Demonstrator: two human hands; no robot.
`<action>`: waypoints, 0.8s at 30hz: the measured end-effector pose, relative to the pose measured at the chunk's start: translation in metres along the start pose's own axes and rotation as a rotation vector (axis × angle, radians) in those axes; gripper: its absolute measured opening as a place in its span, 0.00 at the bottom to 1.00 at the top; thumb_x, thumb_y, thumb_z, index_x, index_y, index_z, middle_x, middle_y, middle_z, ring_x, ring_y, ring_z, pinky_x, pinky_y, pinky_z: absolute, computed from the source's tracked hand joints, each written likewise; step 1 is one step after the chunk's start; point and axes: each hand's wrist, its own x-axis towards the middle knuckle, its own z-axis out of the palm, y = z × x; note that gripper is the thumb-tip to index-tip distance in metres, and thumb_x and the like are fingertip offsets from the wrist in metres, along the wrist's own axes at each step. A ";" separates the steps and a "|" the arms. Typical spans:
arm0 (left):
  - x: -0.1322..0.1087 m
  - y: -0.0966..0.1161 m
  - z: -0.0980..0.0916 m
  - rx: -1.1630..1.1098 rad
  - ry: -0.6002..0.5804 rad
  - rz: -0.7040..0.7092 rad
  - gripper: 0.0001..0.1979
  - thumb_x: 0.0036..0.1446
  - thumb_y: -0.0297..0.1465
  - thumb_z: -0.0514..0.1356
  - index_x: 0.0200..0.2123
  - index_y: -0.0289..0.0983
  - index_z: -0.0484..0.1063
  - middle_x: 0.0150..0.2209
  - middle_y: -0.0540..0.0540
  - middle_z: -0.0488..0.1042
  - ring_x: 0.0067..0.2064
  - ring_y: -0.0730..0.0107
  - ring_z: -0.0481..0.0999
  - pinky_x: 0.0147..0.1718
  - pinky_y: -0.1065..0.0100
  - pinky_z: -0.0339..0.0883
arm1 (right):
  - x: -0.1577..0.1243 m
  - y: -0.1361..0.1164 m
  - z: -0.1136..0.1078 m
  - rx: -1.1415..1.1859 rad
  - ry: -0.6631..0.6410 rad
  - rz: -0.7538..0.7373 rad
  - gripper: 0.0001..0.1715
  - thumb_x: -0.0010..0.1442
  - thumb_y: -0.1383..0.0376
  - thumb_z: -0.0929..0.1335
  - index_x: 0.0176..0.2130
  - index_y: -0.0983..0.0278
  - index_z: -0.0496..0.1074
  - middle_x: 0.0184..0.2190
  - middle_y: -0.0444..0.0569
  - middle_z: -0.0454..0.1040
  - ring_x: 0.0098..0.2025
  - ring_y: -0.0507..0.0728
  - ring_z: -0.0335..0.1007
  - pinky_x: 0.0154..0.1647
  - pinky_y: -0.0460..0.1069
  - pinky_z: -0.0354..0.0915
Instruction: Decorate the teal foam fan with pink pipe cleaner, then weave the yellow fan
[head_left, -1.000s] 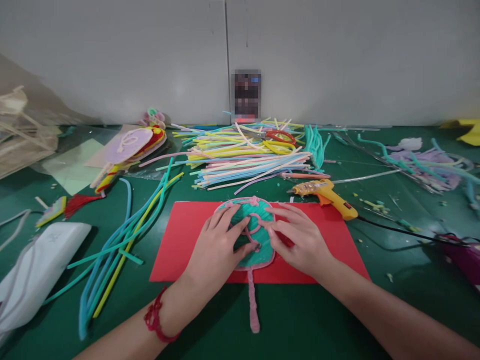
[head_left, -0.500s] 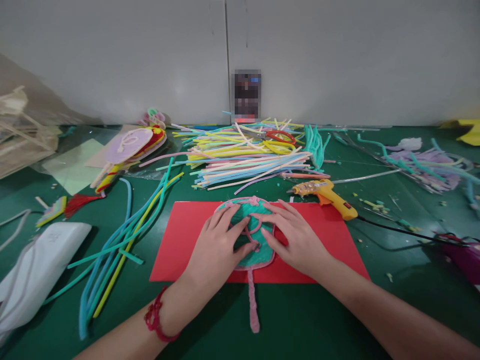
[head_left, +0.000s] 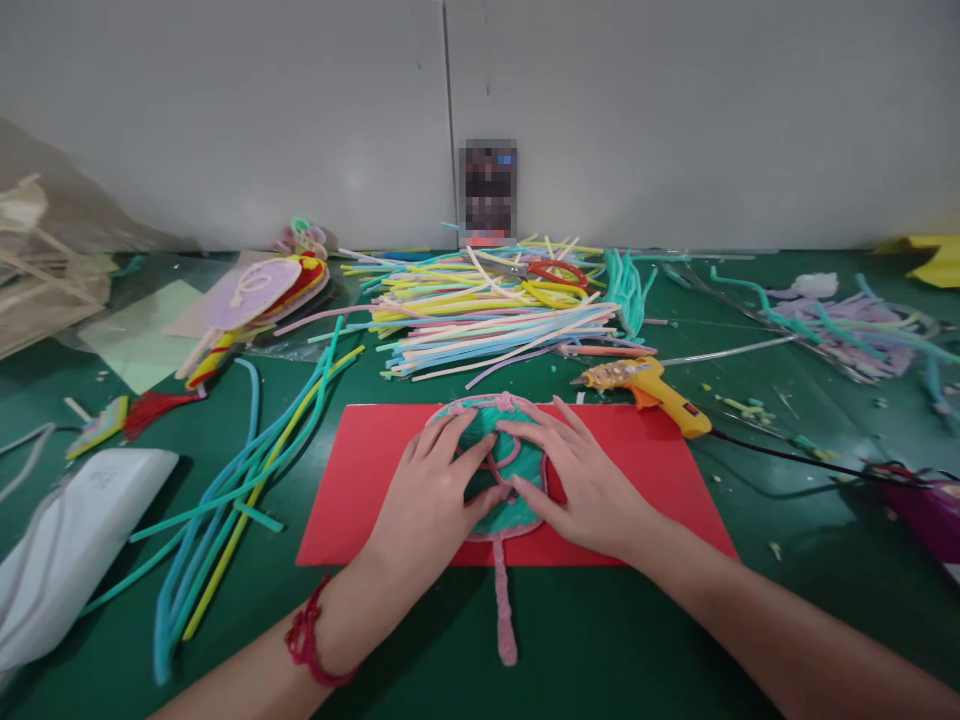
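Both hands on the teal fan

The fan [head_left: 529, 462] lies flat on the red sheet [head_left: 360, 485], its pink handle [head_left: 504, 610] reaching past the near edge over the green table [head_left: 427, 650]. A pink strand [head_left: 517, 452] curves across the teal face. The left hand [head_left: 439, 475] is half open, palm down, its fingers on the fan and its thumb and forefinger standing apart by the strand, with nothing pinched between them. The right hand [head_left: 581, 478] is loosely open over the fan's right side, forefinger near the strand and thumb low, clasping nothing that shows; exact contact at its fingertips is hard to tell

Beyond the sheet lie a heap of stems [head_left: 495, 335] with scissors [head_left: 559, 273] on top; a yellow glue gun [head_left: 649, 385] sits just past its far right edge, and a phone [head_left: 490, 195] leans on the wall [head_left: 300, 110]
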 end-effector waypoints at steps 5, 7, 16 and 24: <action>-0.001 -0.001 0.003 0.003 0.007 0.000 0.19 0.54 0.38 0.61 0.48 0.36 0.72 0.54 0.36 0.67 0.56 0.48 0.64 0.51 0.46 0.66 | -0.001 0.002 0.000 0.001 0.058 0.007 0.20 0.61 0.63 0.61 0.54 0.62 0.62 0.52 0.54 0.71 0.62 0.60 0.55 0.63 0.65 0.50; -0.002 -0.001 0.003 0.005 0.008 -0.005 0.20 0.54 0.39 0.61 0.48 0.36 0.72 0.54 0.36 0.67 0.56 0.48 0.65 0.51 0.46 0.66 | -0.001 0.003 0.001 0.003 0.068 0.013 0.20 0.62 0.64 0.61 0.53 0.61 0.62 0.51 0.53 0.71 0.62 0.59 0.57 0.63 0.64 0.51; -0.001 0.000 0.002 0.021 0.003 -0.007 0.21 0.52 0.40 0.63 0.47 0.36 0.72 0.54 0.36 0.67 0.56 0.47 0.65 0.50 0.47 0.67 | -0.003 0.004 0.003 0.002 0.133 0.016 0.18 0.61 0.69 0.60 0.51 0.60 0.63 0.48 0.49 0.74 0.59 0.58 0.61 0.63 0.64 0.52; -0.001 0.000 0.002 0.012 0.017 0.004 0.20 0.51 0.38 0.64 0.47 0.34 0.73 0.54 0.35 0.67 0.55 0.46 0.66 0.49 0.47 0.67 | -0.002 0.004 0.001 -0.013 0.197 -0.010 0.14 0.60 0.69 0.62 0.46 0.62 0.67 0.43 0.49 0.76 0.55 0.58 0.65 0.62 0.63 0.53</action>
